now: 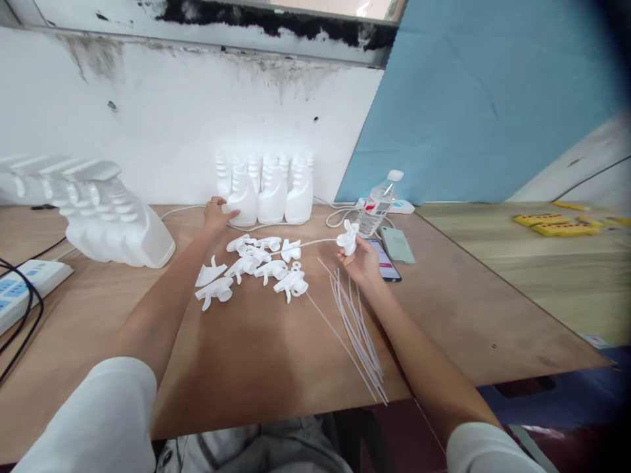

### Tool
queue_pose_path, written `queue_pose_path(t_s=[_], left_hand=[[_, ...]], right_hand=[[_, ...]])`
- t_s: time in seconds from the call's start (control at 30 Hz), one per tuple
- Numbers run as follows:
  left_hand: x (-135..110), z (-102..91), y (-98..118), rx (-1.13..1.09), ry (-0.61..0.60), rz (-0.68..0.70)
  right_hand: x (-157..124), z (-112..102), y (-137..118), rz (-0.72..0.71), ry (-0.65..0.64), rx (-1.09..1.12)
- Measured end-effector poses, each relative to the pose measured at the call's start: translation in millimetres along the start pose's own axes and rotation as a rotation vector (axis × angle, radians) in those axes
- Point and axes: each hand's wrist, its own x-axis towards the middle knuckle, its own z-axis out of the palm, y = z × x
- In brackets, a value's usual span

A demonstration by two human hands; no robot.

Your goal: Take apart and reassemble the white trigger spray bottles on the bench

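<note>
With my left hand [217,215] I grip the lower left side of a white spray bottle [243,197], the thumb across its front and the fingers at its edge. The bottle stands upright in a group by the wall. My right hand [362,261] pinches a white trigger sprayer head [348,238], whose thin tube points left over the table. Between my arms lies a loose pile of white trigger sprayer heads [242,265]. One sprayer head [292,284] in front has a long tube running toward me. A bundle of thin white tubes [355,328] lies below my right hand.
More white bottles [298,194] stand beside the gripped one. At left, a row of white bottles [142,230] leans over near a power strip [29,289] with black cables. A water bottle [377,207], a phone [387,261] and a pale green phone [397,244] are at right.
</note>
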Motion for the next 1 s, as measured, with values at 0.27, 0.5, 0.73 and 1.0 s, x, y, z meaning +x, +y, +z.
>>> queue_pose_path(t_s=[0.27,0.5,0.73,1.0], left_hand=[[-37.2,-25.9,25.6,-0.051,-0.008,0.111],[-69.1,-86.0,61.0,0.197,-0.112,0.188],[-77.7,-137.4,85.1,0.482,-0.306,0.192],[-80.4,-150.3,84.1,0.524,-0.382,0.242]], right_hand=[[3.4,-4.6,-3.6,-0.046,0.054,0.076],[10.4,-10.1,-7.7,-0.194,0.138,0.192],[11.1,-9.0,-5.2,-0.261,0.167,0.174],[10.1,-8.6,-0.2,-0.246,0.135,0.056]])
